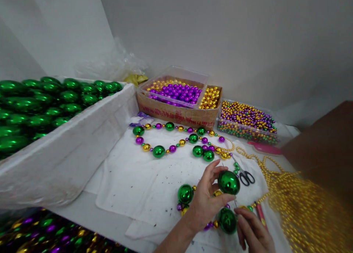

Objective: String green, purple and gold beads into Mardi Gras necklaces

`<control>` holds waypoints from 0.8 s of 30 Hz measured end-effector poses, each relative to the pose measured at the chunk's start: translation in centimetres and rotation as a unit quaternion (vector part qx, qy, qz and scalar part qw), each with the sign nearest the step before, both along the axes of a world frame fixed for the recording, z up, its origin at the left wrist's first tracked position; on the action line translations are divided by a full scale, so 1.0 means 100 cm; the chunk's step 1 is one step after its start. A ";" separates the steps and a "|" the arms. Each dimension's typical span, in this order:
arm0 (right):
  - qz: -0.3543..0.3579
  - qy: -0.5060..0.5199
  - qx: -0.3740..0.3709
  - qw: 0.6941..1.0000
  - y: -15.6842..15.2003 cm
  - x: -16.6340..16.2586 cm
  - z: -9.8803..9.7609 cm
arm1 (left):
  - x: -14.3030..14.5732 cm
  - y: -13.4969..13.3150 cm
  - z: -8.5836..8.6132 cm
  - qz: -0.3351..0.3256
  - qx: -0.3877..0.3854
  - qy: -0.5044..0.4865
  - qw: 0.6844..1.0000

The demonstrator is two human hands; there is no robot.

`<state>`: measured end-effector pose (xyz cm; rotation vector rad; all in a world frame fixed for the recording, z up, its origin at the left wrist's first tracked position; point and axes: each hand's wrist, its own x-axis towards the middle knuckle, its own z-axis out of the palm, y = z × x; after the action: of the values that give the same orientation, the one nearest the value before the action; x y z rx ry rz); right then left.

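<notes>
My left hand grips a large shiny green ball between thumb and fingers. A thin needle shows below this ball, and a fine tip appears above it. My right hand pinches the needle's lower end with thumb and fingertips. Close to the right fingers hangs another green ball. Strung purple, gold and green beads lie under and around my hands, with a green ball left of my left wrist. Part of that strand is hidden by the hands.
A finished-looking bead strand lies on white cloth. Black-handled scissors rest beside gold bead chain. Behind are a cardboard box and a clear bead tub. A foam box of green balls stands left.
</notes>
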<state>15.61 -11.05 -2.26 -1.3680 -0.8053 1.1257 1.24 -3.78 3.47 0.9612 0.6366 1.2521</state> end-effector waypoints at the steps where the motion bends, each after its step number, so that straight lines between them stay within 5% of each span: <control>1: -0.005 -0.012 0.005 1.000 0.003 -0.002 0.007 | 0.002 0.002 -0.003 -0.004 -0.009 -0.002 1.000; 6: 0.040 -0.130 0.037 0.990 0.027 -0.007 0.041 | 0.006 0.018 -0.002 0.008 -0.040 0.028 0.999; 10: 0.106 -0.199 0.048 0.973 0.040 0.011 0.063 | 0.000 0.036 0.020 0.062 -0.006 0.044 0.997; 14: 0.064 -0.266 0.100 0.957 0.048 0.028 0.089 | 0.004 0.047 0.047 0.074 0.099 0.100 0.987; 20: 0.132 -0.229 0.149 0.953 0.074 0.021 0.110 | 0.027 0.048 0.085 0.059 0.222 0.120 0.966; 24: 0.129 -0.093 0.117 0.980 0.081 0.025 0.101 | 0.025 0.055 0.085 0.050 0.216 0.106 0.969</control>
<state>18.10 -2.99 7.89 -1.2050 -1.2397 1.0689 3.78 1.69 11.99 1.4526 0.5935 1.4216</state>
